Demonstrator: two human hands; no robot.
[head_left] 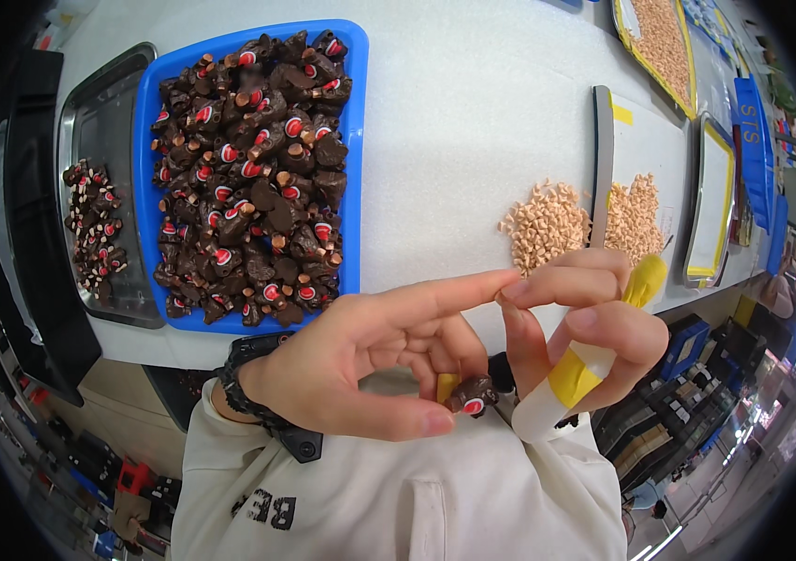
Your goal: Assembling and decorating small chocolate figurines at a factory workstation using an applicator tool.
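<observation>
My left hand [370, 360] is closed, its thumb and curled fingers around a small dark brown figure piece [475, 398] with a round red-and-white mark. Its index finger stretches right and meets the pinched fingertips of my right hand [594, 318]. Whatever lies in that pinch is too small to make out. Slanting through the right hand's curled fingers is a white tube with yellow bands [574, 379], its lower end close to the brown piece. Just beyond the hands, a pile of tiny beige pieces [548, 224] lies on the white table.
A blue tray [357, 168] full of similar brown pieces stands at left. Beside it, a metal tray [99, 93] holds several more. A grey-edged board [603, 140] borders a second beige pile [635, 220]. Yellow-edged trays [711, 206] and a blue bin [753, 140] stand far right.
</observation>
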